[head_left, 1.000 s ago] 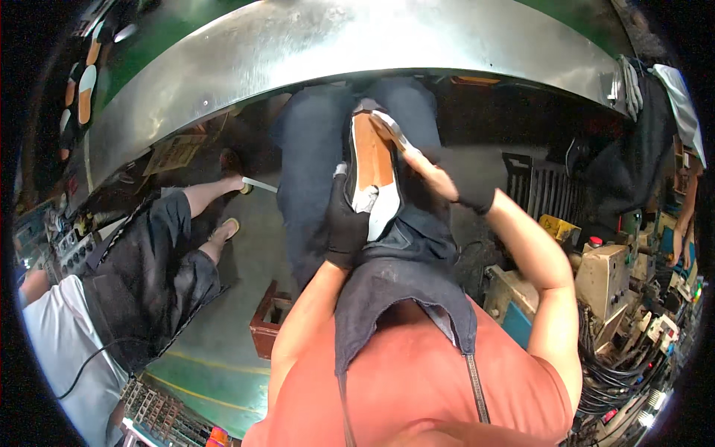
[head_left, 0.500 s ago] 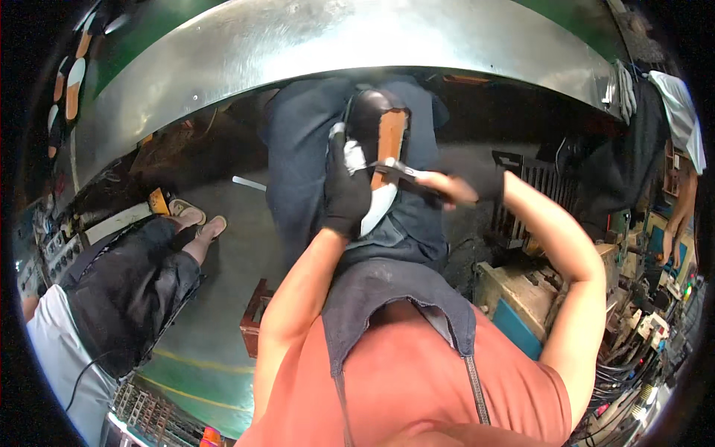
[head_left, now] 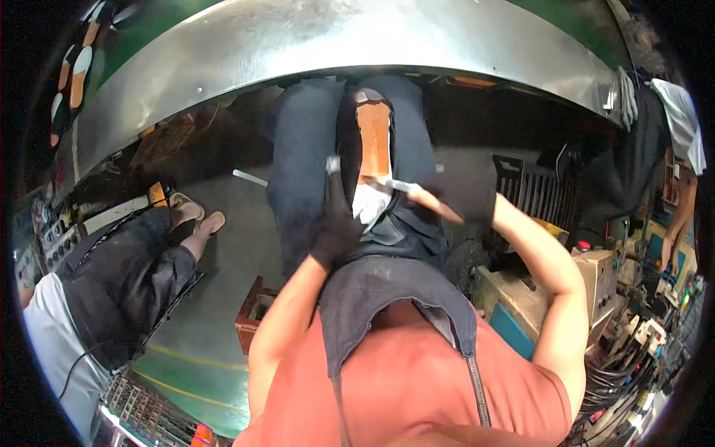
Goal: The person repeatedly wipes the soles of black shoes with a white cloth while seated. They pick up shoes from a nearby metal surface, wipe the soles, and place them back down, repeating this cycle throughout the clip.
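Note:
A dark shoe upper on a last [head_left: 375, 138] lies bottom up between my thighs, toe pointing away. Its underside shows a brown board along the middle and a white part at the heel end. My left hand [head_left: 337, 223], in a black glove with a pale-tipped digit, holds the heel end from the left; its other fingers are mostly hidden. In my right hand [head_left: 447, 197], also black-gloved, is a silver metal hand tool [head_left: 401, 185]. The tool's head meets the shoe's bottom near the white part. Motion smears the right fingers and the tool's exact kind.
A metal-topped bench [head_left: 298, 48] curves across just beyond my knees. Left of me sits another person [head_left: 112, 283], with a reddish-brown stool [head_left: 253, 313] between us. To my right stand a dark slatted chair [head_left: 521, 190] and a machine [head_left: 521, 298] with cables. Shoe soles [head_left: 80, 74] hang far left.
The shoe has tilted and shifted slightly left, so more of its bottom faces up. The tool has moved toward the heel end. My left hand has slid back a little.

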Demonstrator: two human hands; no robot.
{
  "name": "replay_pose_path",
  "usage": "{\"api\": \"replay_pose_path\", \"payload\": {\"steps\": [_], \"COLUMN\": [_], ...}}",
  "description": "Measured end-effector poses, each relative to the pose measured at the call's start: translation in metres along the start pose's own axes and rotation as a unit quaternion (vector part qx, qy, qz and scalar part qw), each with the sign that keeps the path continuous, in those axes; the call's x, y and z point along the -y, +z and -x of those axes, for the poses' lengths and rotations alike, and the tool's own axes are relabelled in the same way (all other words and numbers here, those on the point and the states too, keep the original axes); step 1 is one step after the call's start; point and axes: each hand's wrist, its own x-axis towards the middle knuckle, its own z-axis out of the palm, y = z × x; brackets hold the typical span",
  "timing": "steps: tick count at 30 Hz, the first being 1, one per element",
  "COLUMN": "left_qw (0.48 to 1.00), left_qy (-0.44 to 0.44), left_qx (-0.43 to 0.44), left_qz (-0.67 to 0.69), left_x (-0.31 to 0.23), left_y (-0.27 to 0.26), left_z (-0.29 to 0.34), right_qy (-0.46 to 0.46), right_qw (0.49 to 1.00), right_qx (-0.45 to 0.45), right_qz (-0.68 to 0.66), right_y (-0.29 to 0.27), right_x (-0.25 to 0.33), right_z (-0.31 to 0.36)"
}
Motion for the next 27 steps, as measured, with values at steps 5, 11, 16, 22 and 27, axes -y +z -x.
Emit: {"api": "replay_pose_path", "payload": {"steps": [5, 11, 16, 22, 27], "left_qw": [0.984, 0.969, 0.816, 0.920, 0.962], "left_qy": [-0.167, -0.118, -0.260, -0.187, -0.060], "left_qx": [0.021, 0.016, 0.045, 0.010, 0.013], "left_qz": [0.056, 0.216, 0.514, 0.344, 0.266], "left_x": [-0.018, -0.013, 0.032, 0.003, -0.017], "left_y": [0.004, 0.002, 0.022, 0.013, 0.006], "left_z": [0.041, 0.037, 0.008, -0.002, 0.002], "right_qy": [-0.004, -0.015, -0.065, -0.041, -0.199], "right_qw": [0.989, 0.997, 0.990, 0.989, 0.977], "right_qx": [0.081, -0.034, -0.093, 0.112, -0.081], "right_qz": [-0.125, 0.068, 0.084, 0.087, 0.007], "right_y": [0.008, 0.031, 0.062, -0.007, 0.002], "right_x": [0.006, 0.033, -0.005, 0.013, 0.053], "right_z": [0.010, 0.005, -0.003, 0.015, 0.011]}}
